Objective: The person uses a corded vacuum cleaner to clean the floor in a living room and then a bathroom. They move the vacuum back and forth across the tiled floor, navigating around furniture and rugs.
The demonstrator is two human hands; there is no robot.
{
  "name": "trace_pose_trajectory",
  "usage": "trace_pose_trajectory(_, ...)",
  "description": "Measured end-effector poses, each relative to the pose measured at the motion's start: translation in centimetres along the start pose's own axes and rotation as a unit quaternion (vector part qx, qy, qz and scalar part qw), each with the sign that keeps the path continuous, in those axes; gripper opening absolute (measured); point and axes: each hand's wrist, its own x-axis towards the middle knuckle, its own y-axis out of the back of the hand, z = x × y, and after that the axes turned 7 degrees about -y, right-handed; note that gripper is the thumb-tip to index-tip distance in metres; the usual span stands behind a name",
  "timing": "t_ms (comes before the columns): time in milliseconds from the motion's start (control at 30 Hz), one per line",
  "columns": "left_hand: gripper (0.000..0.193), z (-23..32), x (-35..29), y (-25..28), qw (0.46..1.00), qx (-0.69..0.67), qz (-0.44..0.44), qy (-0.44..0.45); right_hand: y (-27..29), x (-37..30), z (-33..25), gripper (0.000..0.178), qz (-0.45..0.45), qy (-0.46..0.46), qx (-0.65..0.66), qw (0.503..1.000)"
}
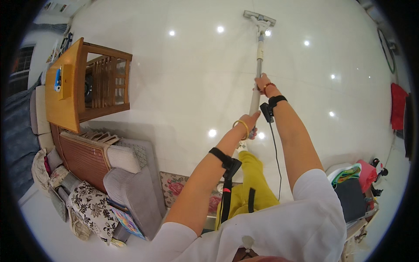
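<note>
A flat mop (pixel 260 46) reaches away from me across the pale tiled floor, its wide flat head (pixel 259 18) resting at the far end. My left hand (pixel 248 123) is wrapped round the near end of the pole, with a yellow bangle at the wrist. Farther up the pole, my right hand (pixel 263 83) grips it too; a red bead bracelet sits behind that hand. Both forearms stretch forward, each with a black strap and small device. Parts of the fingers are hidden behind the pole.
At the left stand a wooden table (pixel 65 94) and a grey sofa (pixel 133 192) with cushions. A floral mat (pixel 172 185) lies beside the sofa. Shelving with piled items (pixel 351 198) is at the lower right, and a red cloth (pixel 397 106) at the right edge. A black cable (pixel 276 153) hangs from my right wrist.
</note>
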Motion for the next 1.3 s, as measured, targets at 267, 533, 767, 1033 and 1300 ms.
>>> trace_pose_trajectory(267,0.049,-8.5,0.4,3.1,0.995,0.093,-0.019,0.025,-5.2,-0.8,8.7,0.026,-0.002,-0.081,-0.038,0.996)
trace_pose_trajectory(533,0.052,-27.7,-11.2,11.3,0.971,0.231,-0.022,0.050,-17.1,-16.1,22.5,0.021,-0.058,-0.238,-0.016,0.969)
trace_pose_trajectory(767,0.058,-44.1,-29.7,25.0,0.929,0.358,0.076,0.060,-35.5,-33.7,33.8,0.020,-0.272,-0.324,-0.126,0.897)
trace_pose_trajectory(1033,0.050,-46.9,-51.3,36.6,0.885,0.452,0.112,0.020,-51.6,-50.9,30.8,0.028,-0.451,-0.446,0.112,0.765)
trace_pose_trajectory(1300,0.037,-36.7,-58.3,31.1,0.618,0.730,0.233,-0.176,-42.8,-56.1,21.5,0.017,-0.467,-0.171,0.366,0.786)
